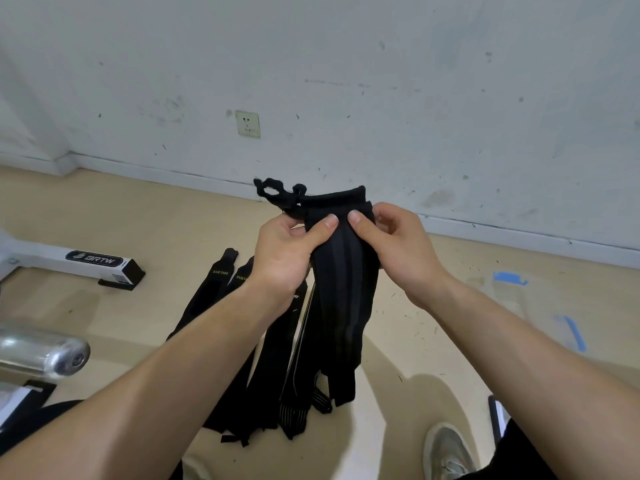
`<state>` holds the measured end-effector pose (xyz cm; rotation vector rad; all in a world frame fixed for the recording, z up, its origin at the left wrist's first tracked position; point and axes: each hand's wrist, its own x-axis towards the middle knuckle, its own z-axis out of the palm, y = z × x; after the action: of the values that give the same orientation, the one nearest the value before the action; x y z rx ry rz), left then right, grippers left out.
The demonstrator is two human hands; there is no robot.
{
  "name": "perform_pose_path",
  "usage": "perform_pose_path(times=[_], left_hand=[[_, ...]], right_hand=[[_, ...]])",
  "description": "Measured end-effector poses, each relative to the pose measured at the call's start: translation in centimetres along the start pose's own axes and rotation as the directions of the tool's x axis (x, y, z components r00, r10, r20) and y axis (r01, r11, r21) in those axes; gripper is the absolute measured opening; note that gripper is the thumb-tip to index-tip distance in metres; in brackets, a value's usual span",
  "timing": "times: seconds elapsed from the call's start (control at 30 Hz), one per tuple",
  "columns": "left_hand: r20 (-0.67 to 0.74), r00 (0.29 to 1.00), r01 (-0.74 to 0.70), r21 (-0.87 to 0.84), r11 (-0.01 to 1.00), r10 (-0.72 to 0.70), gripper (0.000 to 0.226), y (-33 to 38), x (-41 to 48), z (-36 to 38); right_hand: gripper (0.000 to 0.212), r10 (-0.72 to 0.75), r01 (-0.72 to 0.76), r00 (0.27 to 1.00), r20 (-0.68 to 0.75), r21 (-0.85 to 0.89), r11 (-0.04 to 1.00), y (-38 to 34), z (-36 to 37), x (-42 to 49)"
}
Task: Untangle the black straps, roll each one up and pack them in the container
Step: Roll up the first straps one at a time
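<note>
Plainly, both hands were clamped on the same bundle of black straps. The left hand pinched its upper end from the 9 o'clock side and the right hand from the 3 o'clock side, with the thumbs close together on the near face and the other fingers curled behind. The bundle was held up in front of the wall, its long axis running from 12 to 6 o'clock, so the loose length hung straight down from each grip toward the floor. A knotted loop stuck out of the top, at about 10 o'clock from the left hand. In my judgement the coming move, parting one strap from the rest, would turn on that hanging line: the ends to be freed lay at 6 o'clock below both hands, about equally near to either. More straps, the floor pile, lay lower at 7 o'clock, partly hidden by the left forearm. How many straps made up the bundle could not be told, since they overlapped black on black. Toward 3 o'clock a faint clear shape with blue clips may have been the container, but it was too pale to be sure.
</note>
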<state>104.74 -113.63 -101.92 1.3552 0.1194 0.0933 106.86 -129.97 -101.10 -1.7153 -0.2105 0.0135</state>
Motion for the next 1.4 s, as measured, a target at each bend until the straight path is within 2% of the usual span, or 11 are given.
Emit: perform_pose_path(times=[0.03,0.1,0.33,0.47,0.67,0.77,1.0,1.1,1.17,1.3,1.4], left_hand=[[0.004,1.000,0.010,-0.005,1.000,-0.010,0.018,0.0,0.0,0.0],[0.012,0.999,0.032,0.002,0.999,-0.032,0.022,0.0,-0.1,0.0],[0.008,0.997,0.079,-0.015,0.997,-0.079,0.027,0.0,-0.2,0.1],[0.000,0.998,0.059,-0.096,0.994,-0.059,0.028,0.1,-0.3,0.2],[0.037,0.989,0.150,-0.213,0.966,-0.146,0.017,0.3,-0.3,0.3],[0.073,0.983,0.183,-0.226,0.957,-0.171,0.022,0.6,-0.3,0.2],[-0.013,0.989,0.140,-0.214,0.967,-0.146,0.043,0.9,0.0,0.2],[-0.071,0.989,0.111,-0.221,0.969,-0.130,0.050,1.0,0.0,0.1],[-0.100,0.989,0.086,-0.205,0.975,-0.108,0.051,1.0,-0.2,0.2],[-0.085,0.992,0.081,-0.158,0.984,-0.095,0.052,0.7,-0.4,0.5],[-0.049,0.992,0.107,-0.180,0.978,-0.117,0.043,1.1,-0.2,0.3]], right_hand=[[0.017,-0.010,0.010,1.000,0.000,0.026,1.000,-0.2,-0.1,0.1],[0.022,-0.025,0.024,1.000,0.015,0.072,0.997,-0.5,-0.2,0.1],[0.011,0.017,-0.019,0.999,0.032,0.076,0.997,-1.0,-0.6,0.1],[0.013,0.023,-0.025,0.999,0.033,0.062,0.998,-0.9,-0.4,0.2],[0.004,0.059,-0.063,0.998,0.034,0.148,0.987,-0.4,-0.2,0.2],[0.004,0.081,-0.084,0.996,0.024,0.185,0.979,-0.4,-0.2,0.2],[0.011,0.111,-0.120,0.992,0.055,0.204,0.972,-0.2,0.2,0.3],[0.012,0.125,-0.148,0.986,0.112,0.232,0.962,-0.4,0.3,0.3],[0.014,0.124,-0.153,0.984,0.131,0.246,0.957,-0.6,0.5,0.3],[0.012,0.106,-0.116,0.992,0.061,0.182,0.976,-0.2,0.6,0.4],[0.011,0.110,-0.116,0.992,0.053,0.133,0.984,0.1,0.3,0.6]])
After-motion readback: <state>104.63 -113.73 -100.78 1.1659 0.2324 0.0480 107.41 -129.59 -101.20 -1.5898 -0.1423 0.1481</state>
